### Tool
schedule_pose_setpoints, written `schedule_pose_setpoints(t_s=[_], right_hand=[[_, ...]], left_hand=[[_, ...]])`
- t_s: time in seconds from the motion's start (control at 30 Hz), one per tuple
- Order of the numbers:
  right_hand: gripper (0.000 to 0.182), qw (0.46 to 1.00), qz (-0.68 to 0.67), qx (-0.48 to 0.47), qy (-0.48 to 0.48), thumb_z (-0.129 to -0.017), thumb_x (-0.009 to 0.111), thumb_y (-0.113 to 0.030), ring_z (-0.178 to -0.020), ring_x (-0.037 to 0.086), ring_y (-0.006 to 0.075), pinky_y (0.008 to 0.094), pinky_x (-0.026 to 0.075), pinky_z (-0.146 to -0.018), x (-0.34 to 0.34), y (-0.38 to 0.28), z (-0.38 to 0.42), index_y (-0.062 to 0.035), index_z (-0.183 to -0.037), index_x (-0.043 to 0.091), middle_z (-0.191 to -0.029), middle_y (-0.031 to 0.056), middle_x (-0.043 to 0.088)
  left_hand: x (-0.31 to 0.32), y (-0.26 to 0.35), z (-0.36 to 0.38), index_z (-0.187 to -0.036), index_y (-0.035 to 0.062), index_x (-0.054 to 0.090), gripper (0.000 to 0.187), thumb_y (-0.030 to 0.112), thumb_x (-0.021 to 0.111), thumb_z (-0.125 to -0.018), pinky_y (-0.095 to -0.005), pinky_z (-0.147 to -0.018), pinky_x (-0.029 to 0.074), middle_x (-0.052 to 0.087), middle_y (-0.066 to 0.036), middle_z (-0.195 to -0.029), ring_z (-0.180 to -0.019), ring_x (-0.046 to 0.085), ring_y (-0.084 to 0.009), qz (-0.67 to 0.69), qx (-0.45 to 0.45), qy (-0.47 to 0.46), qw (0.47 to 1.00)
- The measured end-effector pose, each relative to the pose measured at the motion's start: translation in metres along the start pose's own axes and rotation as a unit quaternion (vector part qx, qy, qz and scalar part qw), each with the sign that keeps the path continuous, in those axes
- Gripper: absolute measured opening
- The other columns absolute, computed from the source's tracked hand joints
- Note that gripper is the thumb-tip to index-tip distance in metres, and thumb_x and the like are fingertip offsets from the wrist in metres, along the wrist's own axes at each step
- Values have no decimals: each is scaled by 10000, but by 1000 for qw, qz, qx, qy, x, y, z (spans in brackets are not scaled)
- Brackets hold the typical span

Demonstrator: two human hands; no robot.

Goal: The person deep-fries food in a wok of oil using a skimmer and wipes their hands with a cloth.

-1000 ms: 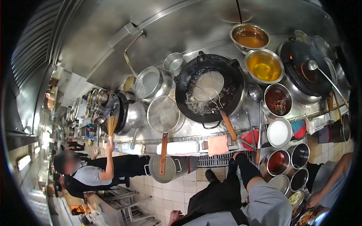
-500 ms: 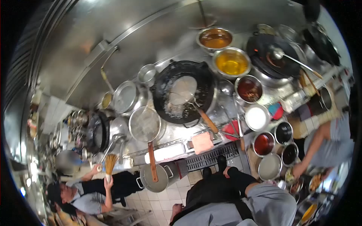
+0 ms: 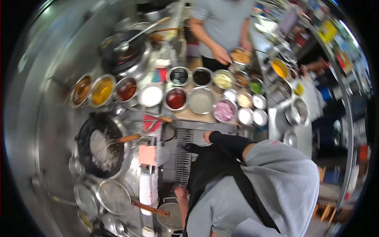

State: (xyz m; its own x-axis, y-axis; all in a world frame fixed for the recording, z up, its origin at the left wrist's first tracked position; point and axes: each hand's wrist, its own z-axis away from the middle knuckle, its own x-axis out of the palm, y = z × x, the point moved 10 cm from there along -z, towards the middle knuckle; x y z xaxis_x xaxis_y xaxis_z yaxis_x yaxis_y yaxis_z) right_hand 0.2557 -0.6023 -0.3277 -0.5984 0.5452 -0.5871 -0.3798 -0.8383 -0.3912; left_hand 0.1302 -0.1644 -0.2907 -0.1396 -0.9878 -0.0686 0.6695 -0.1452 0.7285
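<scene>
The right hand (image 3: pixel 207 136) hangs bare at the end of a black sleeve — its grip looks loosely curled and pinches nothing. It hovers over the metal grate (image 3: pixel 182 152), just near of the bowl of pale liquid (image 3: pixel 201 100) and the bowl of red sauce (image 3: pixel 176 98). The left hand (image 3: pixel 181 192) is low by the body, beside a steel pot (image 3: pixel 170 216) — whether its grip is spread or closed cannot be told. Well to the left sits the black wok (image 3: pixel 100 145).

steel counter (image 3: pixel 47 118) bears wok (image 3: pixel 98 144), bowls (image 3: pixel 176 98).
</scene>
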Motion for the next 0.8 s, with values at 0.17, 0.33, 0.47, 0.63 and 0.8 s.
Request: schedule_pose_setpoints(t_s=[0.17,0.33,0.47,0.63,0.8], right_hand=[[252,996,14,85,19,-718,541,-215,-736,661,316,419,517,-684,42,38,106,-24,-765,699,-763,181,673],[279,984,-76,160,12,-688,602,-247,-818,656,335,425,503,-738,78,79,171,-32,-826,714,-837,199,676],[306,974,-118,188,32,-656,665,-275,-816,655,335,422,501,-740,97,98,200,-39,-843,718,-849,190,679],[313,974,-148,169,39,-674,656,-289,-856,654,331,421,499,-768,137,118,192,-43,-857,720,-870,192,679],[369,986,-77,144,18,-717,645,-348,-829,664,335,423,516,-751,138,117,162,-7,-843,707,-850,215,676]], left_hand=[[13,-23,-16,-708,84,515,123,138,528,-818,-323,-372,353,466,-27,-555,-441,463,-164,-16,-65,-56,996],[28,-49,-45,-754,79,522,83,130,531,-820,-325,-367,356,471,-31,-560,-440,463,-164,-521,247,-162,800],[22,-60,-56,-791,75,527,57,124,533,-820,-327,-363,359,476,-34,-564,-440,463,-163,-594,308,-167,724],[22,-24,-76,-838,71,534,48,116,536,-821,-329,-358,362,481,-38,-569,-439,463,-163,-502,432,-111,741],[22,41,-49,-939,44,552,120,86,531,-829,-318,-368,400,513,-49,-610,-472,490,-159,-101,-37,-41,993]])
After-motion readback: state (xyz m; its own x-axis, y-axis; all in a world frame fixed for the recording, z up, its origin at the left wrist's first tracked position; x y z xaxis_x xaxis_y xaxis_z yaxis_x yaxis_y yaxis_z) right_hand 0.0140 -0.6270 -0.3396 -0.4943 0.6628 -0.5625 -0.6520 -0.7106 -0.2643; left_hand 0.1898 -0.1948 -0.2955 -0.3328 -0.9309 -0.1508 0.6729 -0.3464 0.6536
